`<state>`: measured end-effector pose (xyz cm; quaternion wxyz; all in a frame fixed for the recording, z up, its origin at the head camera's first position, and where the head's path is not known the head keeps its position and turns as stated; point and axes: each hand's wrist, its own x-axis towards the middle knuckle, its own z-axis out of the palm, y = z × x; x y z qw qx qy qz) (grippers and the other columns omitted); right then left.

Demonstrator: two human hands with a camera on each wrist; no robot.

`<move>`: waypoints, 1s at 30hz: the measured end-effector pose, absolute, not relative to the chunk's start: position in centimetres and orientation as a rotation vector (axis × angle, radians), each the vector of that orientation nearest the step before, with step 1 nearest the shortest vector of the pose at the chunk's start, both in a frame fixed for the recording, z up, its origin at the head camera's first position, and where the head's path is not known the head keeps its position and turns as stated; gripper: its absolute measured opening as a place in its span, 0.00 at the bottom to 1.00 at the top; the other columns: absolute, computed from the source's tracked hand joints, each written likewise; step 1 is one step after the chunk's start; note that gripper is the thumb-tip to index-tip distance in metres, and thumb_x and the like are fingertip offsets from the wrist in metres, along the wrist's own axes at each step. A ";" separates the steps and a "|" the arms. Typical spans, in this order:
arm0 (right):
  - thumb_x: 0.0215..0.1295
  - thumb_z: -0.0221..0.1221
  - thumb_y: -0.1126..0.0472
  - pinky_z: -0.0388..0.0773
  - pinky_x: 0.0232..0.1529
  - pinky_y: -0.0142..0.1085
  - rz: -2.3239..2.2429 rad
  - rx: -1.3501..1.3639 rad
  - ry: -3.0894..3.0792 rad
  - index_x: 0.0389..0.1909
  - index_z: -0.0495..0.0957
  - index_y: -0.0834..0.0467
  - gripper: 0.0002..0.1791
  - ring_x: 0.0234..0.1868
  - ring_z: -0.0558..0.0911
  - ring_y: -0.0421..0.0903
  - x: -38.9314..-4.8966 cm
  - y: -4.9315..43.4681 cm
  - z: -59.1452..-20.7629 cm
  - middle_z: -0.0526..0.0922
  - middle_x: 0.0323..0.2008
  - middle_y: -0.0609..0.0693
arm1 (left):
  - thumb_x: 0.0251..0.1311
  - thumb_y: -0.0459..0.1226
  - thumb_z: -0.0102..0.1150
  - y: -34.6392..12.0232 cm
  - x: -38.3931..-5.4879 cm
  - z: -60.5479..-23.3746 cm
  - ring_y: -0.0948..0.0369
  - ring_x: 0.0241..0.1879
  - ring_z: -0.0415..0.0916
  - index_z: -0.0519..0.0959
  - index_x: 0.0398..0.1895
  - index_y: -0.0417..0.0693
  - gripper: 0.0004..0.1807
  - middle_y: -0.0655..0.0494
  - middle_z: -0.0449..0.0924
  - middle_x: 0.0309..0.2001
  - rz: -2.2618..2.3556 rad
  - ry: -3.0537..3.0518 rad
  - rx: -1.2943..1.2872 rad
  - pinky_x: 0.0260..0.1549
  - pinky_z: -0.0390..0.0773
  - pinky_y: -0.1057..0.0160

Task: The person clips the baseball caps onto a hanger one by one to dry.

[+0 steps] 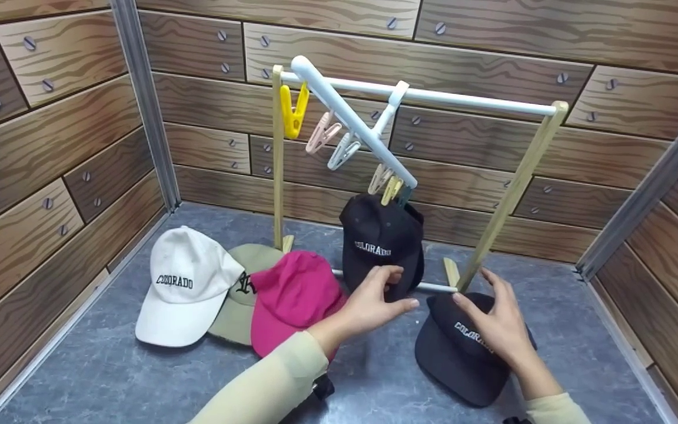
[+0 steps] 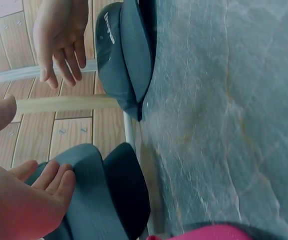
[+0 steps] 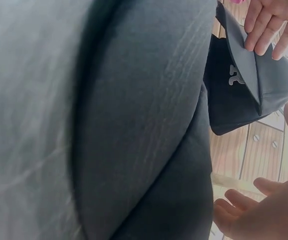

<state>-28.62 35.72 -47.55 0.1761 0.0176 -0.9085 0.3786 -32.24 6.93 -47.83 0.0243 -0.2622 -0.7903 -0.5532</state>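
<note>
A black cap (image 1: 374,227) lettered COLORADO hangs from clothespins at the low end of a pale blue hanger (image 1: 354,121). In the left wrist view a second dark brim (image 2: 130,185) shows behind its brim (image 2: 86,167). My left hand (image 1: 374,303) is beside the hanging cap's brim, fingers loosely bent, thumb pointing right, gripping nothing; its fingertips overlap the cap in the left wrist view. Another black COLORADO cap (image 1: 454,359) lies on the table at the right. Over its crown is my right hand (image 1: 501,321), fingers and thumb spread, holding nothing.
A wooden rack post (image 1: 509,200) stands behind the right hand, topped by a white rod (image 1: 480,100) carrying the hanger. Yellow (image 1: 293,112), pink (image 1: 322,134) and white clothespins (image 1: 344,152) dangle there. White (image 1: 183,282), olive (image 1: 230,324) and magenta caps (image 1: 301,294) lie left.
</note>
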 end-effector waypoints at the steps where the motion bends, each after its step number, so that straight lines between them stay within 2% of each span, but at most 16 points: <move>1: 0.74 0.72 0.43 0.57 0.80 0.66 1.072 0.048 -2.573 0.84 0.62 0.66 0.50 0.82 0.63 0.70 -28.6 35.8 -47.6 0.65 0.79 0.70 | 0.67 0.47 0.78 7.0 -32.2 -47.9 0.51 0.67 0.78 0.75 0.75 0.40 0.39 0.47 0.79 0.65 -1.709 -2.450 -0.815 0.70 0.76 0.56; 16: 0.74 0.72 0.46 0.57 0.80 0.68 1.069 0.000 -2.573 0.83 0.62 0.69 0.49 0.81 0.63 0.72 -28.1 37.6 -47.8 0.64 0.79 0.72 | 0.66 0.49 0.79 9.0 -31.7 -48.4 0.52 0.64 0.79 0.77 0.73 0.40 0.38 0.48 0.81 0.63 -1.613 -2.506 -0.849 0.68 0.77 0.58; 21: 0.74 0.72 0.46 0.58 0.79 0.67 1.067 -0.009 -2.565 0.82 0.62 0.70 0.49 0.80 0.63 0.72 -27.9 37.9 -47.7 0.64 0.78 0.73 | 0.65 0.51 0.79 9.7 -31.4 -48.6 0.56 0.65 0.79 0.78 0.72 0.42 0.38 0.51 0.81 0.62 -1.598 -2.532 -0.843 0.68 0.76 0.60; 26: 0.73 0.72 0.47 0.59 0.78 0.66 1.064 -0.010 -2.557 0.82 0.63 0.69 0.48 0.78 0.66 0.72 -27.9 38.3 -47.9 0.65 0.78 0.72 | 0.64 0.51 0.80 10.4 -31.2 -48.9 0.56 0.65 0.79 0.79 0.69 0.44 0.36 0.53 0.81 0.61 -1.600 -2.546 -0.854 0.67 0.77 0.60; 30: 0.73 0.72 0.47 0.58 0.79 0.68 1.061 -0.013 -2.564 0.82 0.63 0.69 0.48 0.80 0.64 0.72 -27.8 38.8 -48.0 0.64 0.79 0.73 | 0.64 0.51 0.80 11.0 -31.2 -49.2 0.56 0.65 0.79 0.79 0.69 0.46 0.35 0.55 0.81 0.60 -1.607 -2.572 -0.859 0.66 0.78 0.61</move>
